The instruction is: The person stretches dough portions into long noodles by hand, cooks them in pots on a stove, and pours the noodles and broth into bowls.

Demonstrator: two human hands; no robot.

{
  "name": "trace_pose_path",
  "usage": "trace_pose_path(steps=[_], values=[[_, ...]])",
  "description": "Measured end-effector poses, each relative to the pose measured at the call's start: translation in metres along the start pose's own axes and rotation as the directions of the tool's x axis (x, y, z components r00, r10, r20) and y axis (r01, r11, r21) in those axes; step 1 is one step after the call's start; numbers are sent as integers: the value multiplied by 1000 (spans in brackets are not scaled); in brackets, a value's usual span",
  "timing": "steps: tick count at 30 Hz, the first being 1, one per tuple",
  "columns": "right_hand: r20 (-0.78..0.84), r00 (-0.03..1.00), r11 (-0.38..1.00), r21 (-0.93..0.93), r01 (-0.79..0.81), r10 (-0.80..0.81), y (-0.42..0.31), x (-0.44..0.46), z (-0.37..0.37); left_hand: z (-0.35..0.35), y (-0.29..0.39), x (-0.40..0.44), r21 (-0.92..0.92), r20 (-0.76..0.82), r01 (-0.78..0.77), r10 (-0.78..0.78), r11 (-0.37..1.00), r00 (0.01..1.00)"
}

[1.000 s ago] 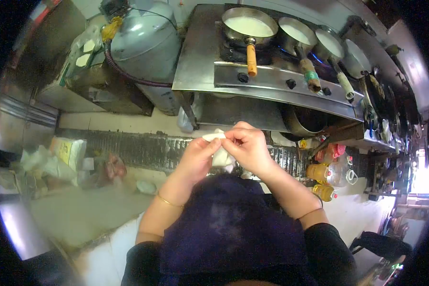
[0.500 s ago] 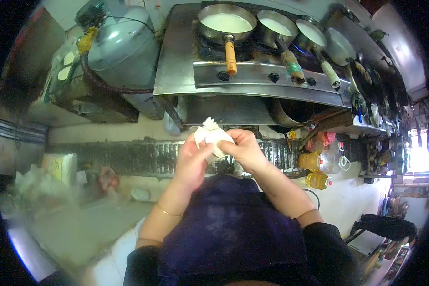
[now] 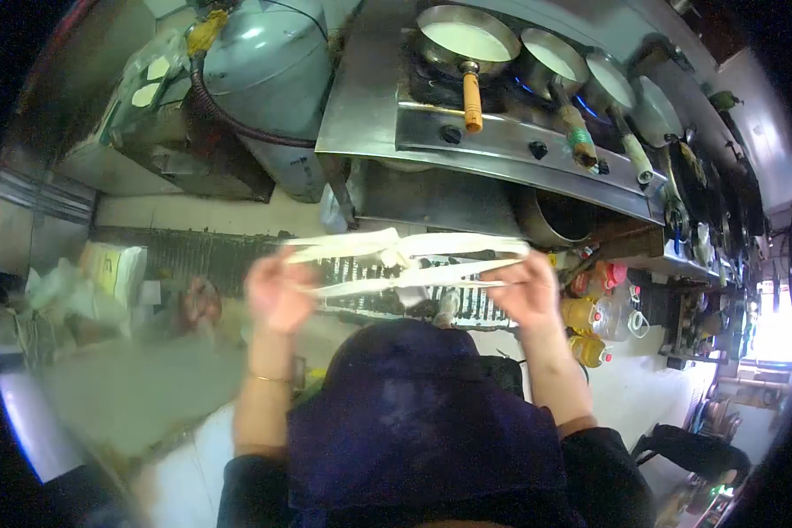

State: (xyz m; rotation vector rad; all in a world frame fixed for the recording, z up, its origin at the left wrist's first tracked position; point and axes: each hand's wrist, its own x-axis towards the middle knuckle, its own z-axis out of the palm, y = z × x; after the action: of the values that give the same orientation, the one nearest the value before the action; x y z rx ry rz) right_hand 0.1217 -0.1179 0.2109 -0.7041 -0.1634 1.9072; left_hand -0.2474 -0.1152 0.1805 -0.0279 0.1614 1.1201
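Observation:
Long pale strips (image 3: 352, 246), which look like dough or cloth, stretch between my two hands in several bands, gathered in a small knot-like clump near the middle. My left hand (image 3: 279, 290) grips their left ends, its fingers smeared by motion. On the other side my right hand (image 3: 528, 289) holds the right ends between bent fingers. Both hands are above the dark floor grating, in front of the stove.
Pans of white liquid (image 3: 468, 41) stand on the steel stove (image 3: 361, 132). A gas cylinder (image 3: 264, 79) is at the upper left. Oil bottles (image 3: 581, 314) stand on the right. Plastic bags (image 3: 88, 286) lie at the left.
My hands have moved far apart to the left and right. The pale bundle that was folded between my fingers is now pulled out into long strips.

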Motion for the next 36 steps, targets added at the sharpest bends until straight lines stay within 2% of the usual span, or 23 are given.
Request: trace_pose_path(steps=[1,2,4,6,7,8,10,11,12,14,17,18,20,21,22,23,24,26,28,30,32,34,36], values=[[-3,993,988,105,115,-116,-40,-9,-48,-6,54,-28,103,-46,-98,104,990,994],[-183,962,976,51,213,-201,-60,-17,-50,-19,91,-45,177,-101,-151,170,973,980],[-174,962,974,43,222,-211,-108,-26,-97,-51,167,-81,329,-279,-307,402,893,872],[-199,970,988,-95,120,-137,-131,-34,-116,-57,213,-103,381,-377,-283,427,880,822],[-181,983,998,-59,19,-29,-136,-33,-121,-35,205,-105,490,-342,-289,486,823,804],[-345,933,939,-343,-28,-98,-134,-34,-127,-22,197,-103,511,-403,-316,548,799,733],[-551,743,615,-751,-242,-380,-111,-38,-72,1,182,-84,552,-488,-360,641,752,592],[-361,826,322,-918,-233,-432,-109,-41,-75,22,165,-76,617,-406,-230,555,752,726],[-262,867,187,-962,-199,-423,-112,-43,-75,41,151,-73,692,-325,-107,440,714,837],[125,862,-234,-972,8,-491,-118,-46,-66,59,146,-56,900,-110,-64,364,432,925],[161,855,-584,-789,-189,-494,-138,-74,27,124,111,-25,945,-150,83,193,316,970],[270,807,-598,-792,-125,-526,-149,-75,35,145,99,-14,941,-90,60,77,334,993],[189,834,-519,-845,-130,-518,-176,-86,74,182,83,16,925,39,19,-144,380,989],[197,826,-360,-933,-8,-528,-190,-85,80,191,79,36,933,81,-33,-119,358,990],[206,820,-189,-974,122,-533,-205,-82,86,207,64,56,931,132,-64,-169,359,977],[274,806,-177,-961,211,-524,-223,-79,98,227,49,80,934,181,-100,-213,342,960],[214,779,-89,-976,201,-589,-232,-77,120,248,33,107,940,195,-113,-238,321,952],[234,734,-20,-957,288,-638,-270,-59,137,296,-5,162,937,280,-179,-338,300,899],[272,694,21,-924,383,-667,-303,-38,162,336,-42,220,901,389,-235,-439,365,810],[350,638,-58,-900,431,-686,-332,-11,183,374,-70,281,913,396,-256,-533,318,748],[434,602,-126,-866,484,-671,-364,22,191,406,-103,330,939,344,-286,-565,192,750],[452,633,-104,-855,508,-629,-393,57,193,423,-139,367,925,336,-380,-468,0,817],[507,619,-203,-845,495,-600,-420,96,183,433,-165,406,863,318,-439,-407,-248,856]])
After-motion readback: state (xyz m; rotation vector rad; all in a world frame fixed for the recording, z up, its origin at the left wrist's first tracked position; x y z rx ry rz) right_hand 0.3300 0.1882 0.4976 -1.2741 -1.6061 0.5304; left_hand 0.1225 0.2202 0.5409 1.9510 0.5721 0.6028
